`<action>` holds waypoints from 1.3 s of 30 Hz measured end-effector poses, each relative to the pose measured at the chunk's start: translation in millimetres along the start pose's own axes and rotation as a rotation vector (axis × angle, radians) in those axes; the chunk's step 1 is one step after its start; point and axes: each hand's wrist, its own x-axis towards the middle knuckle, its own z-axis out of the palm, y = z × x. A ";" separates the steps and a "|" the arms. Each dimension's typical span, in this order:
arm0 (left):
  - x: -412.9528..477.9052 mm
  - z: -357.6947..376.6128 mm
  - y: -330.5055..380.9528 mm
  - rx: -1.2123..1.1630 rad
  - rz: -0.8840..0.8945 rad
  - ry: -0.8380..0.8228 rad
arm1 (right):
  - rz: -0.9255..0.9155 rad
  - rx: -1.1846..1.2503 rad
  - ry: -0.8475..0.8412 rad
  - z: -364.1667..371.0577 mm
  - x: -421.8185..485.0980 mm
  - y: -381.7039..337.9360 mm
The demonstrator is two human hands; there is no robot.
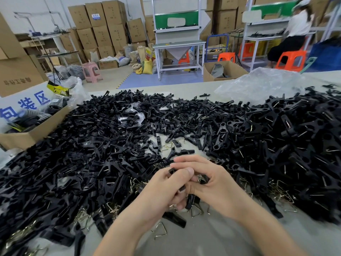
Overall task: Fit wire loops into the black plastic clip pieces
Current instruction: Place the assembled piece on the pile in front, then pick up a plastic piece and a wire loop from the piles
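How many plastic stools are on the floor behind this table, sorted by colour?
Orange stools: 4, one of them partly hidden under the white workbench
Pink stools: 1
Total: 5

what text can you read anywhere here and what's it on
"包装区": blue characters on the white sign, far left.
"PRO": on the yellow-black label; the rest is blurred.
Upside-down print on the brown carton: unreadable.
Blue label on a stacked carton: too small.
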 end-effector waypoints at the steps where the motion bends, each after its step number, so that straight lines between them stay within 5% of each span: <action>1: 0.4 -0.8 -0.8 -0.005 0.005 0.000 | 0.004 0.026 -0.004 0.0 -0.1 -1.7; 11: -1.2 2.2 2.8 -0.122 -0.047 -0.122 | 0.042 0.067 0.002 -4.2 1.4 -2.1; 15: -1.7 -2.5 5.4 -0.233 -0.011 -0.072 | 0.080 0.329 0.414 -24.5 6.6 -0.7; 17: -0.5 -4.7 3.3 0.110 0.102 0.197 | 0.181 0.556 0.556 -36.8 6.5 2.3; 20: 1.4 -20.1 -3.7 0.928 0.347 0.708 | 0.317 0.632 0.442 -36.2 5.5 4.1; 22: 1.7 -33.5 -7.8 1.283 0.327 0.805 | 0.308 0.560 0.361 -26.4 5.4 1.1; 26: 7.0 -48.4 -16.8 1.537 0.048 0.683 | 0.244 0.168 0.337 -9.8 1.1 2.0; 31: 15.5 -49.0 -18.1 1.581 0.116 0.663 | 0.100 -0.380 0.289 0.1 -4.0 6.7; 39: 17.7 -50.0 -18.8 1.604 0.158 0.624 | 0.060 -0.484 0.286 1.5 -2.3 7.3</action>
